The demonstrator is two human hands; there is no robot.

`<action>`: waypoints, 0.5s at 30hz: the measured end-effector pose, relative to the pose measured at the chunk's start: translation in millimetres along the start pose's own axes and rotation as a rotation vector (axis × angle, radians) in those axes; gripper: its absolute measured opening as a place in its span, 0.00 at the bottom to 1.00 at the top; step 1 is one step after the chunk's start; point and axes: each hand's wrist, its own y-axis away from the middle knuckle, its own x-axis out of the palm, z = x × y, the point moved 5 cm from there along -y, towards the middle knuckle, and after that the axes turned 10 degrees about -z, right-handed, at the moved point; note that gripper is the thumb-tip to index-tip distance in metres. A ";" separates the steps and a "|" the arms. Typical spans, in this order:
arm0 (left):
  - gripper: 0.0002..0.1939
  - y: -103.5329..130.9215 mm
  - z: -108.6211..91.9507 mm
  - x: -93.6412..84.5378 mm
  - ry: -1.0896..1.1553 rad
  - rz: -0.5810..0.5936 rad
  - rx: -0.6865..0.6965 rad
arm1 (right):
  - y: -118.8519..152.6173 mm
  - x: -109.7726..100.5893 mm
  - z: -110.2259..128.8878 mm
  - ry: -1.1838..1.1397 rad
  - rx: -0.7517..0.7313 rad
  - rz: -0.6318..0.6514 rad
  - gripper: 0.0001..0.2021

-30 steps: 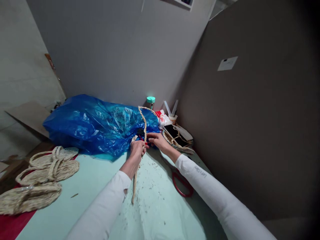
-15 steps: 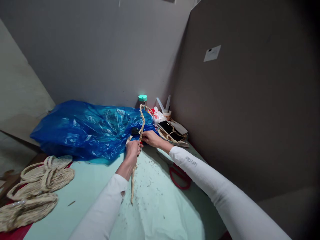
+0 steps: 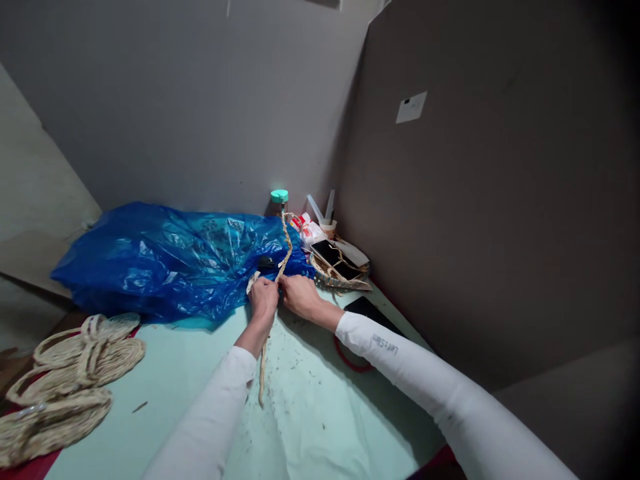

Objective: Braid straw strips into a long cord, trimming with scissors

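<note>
A braided straw cord (image 3: 286, 248) runs from the blue plastic bag down across the pale green table sheet (image 3: 310, 413). My left hand (image 3: 263, 297) is closed around the cord at the middle of the table. My right hand (image 3: 299, 294) sits right beside it, fingers pinching the same cord at the same spot. Above my hands the cord rises and curves back toward the wall; below them its loose tail (image 3: 261, 373) lies on the sheet. Both arms wear white sleeves.
A crumpled blue plastic bag (image 3: 165, 257) fills the back. Woven straw sandals (image 3: 70, 373) lie at the left. Red-handled scissors (image 3: 350, 360) lie under my right forearm. A basket with a phone (image 3: 336, 265), a teal-capped jar (image 3: 279, 200) and a brown board wall (image 3: 475, 200) crowd the right.
My right hand has drawn in next to my left on the cord, and the upright part of the cord has sunk lower. The view shifted slightly left.
</note>
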 end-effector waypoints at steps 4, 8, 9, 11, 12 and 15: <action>0.15 4.4 -6.3 -4.9 -0.087 -0.019 0.031 | 3.0 -3.5 1.0 -0.050 0.008 0.010 0.10; 0.15 6.7 -11.1 -9.3 -0.129 -0.002 0.069 | 4.8 -0.9 -2.5 -0.130 0.006 0.000 0.13; 0.15 6.7 -11.5 -10.2 -0.136 0.000 0.076 | 5.8 0.8 -2.8 -0.144 0.002 -0.003 0.14; 0.14 6.1 -10.6 -11.4 -0.143 -0.001 0.082 | 7.7 4.4 -2.3 -0.157 -0.005 -0.009 0.14; 0.14 5.5 -9.3 -11.5 -0.143 -0.005 0.083 | 8.4 6.0 -1.7 -0.157 -0.008 -0.011 0.14; 0.15 2.3 -3.2 -9.1 -0.120 -0.025 0.096 | 8.8 7.7 0.2 -0.142 -0.025 -0.007 0.14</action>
